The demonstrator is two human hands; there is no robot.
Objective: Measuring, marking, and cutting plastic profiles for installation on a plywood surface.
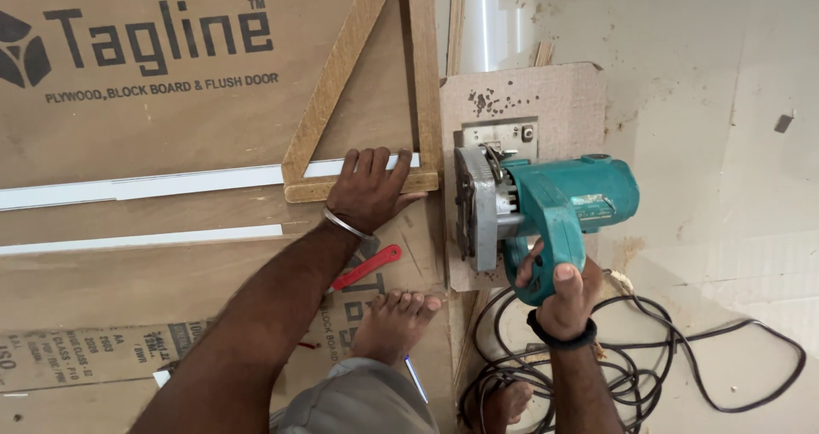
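My right hand [565,293] grips the handle of a teal circular saw [546,208], which rests on a brown base board at the right edge of a plywood sheet [171,127]. My left hand [368,191] presses flat, fingers spread, on the lower bar of a wooden triangular frame [341,67] lying on the sheet. A metal bangle circles my left wrist and a black band my right. One bare foot [394,319] stands on the plywood and the other [503,400] among the cable coils.
A black power cable [682,357] loops in coils on the dusty floor at lower right. A red-handled tool [367,268] lies under my left forearm. White strips [145,184] run across the plywood. Sawdust speckles the pale floor on the right.
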